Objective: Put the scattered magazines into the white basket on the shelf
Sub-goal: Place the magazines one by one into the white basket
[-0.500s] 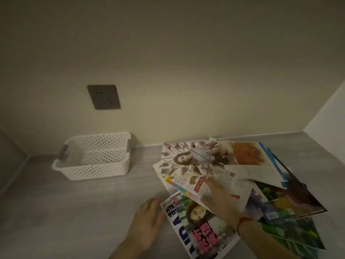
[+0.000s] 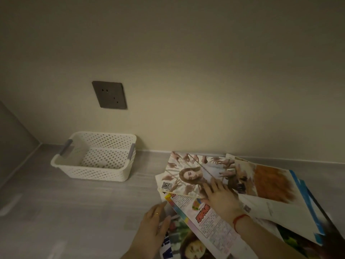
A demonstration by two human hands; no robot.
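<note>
Resting flat, fingers straight, right hand (image 2: 222, 199) now farther up the magazines (image 2: 270, 184); left hand (image 2: 155, 223) seemingly flat at their edge

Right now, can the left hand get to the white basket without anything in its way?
Probably yes. The left hand lies at the left edge of the magazines, and only bare shelf shows between it and the white basket, whose top is open.

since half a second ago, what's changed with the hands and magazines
The right hand slid forward from the colourful text page onto the glossy woman's-face magazine cover; the left hand edged right toward them. Nothing gripped. The white perforated plastic basket stayed put.
</note>
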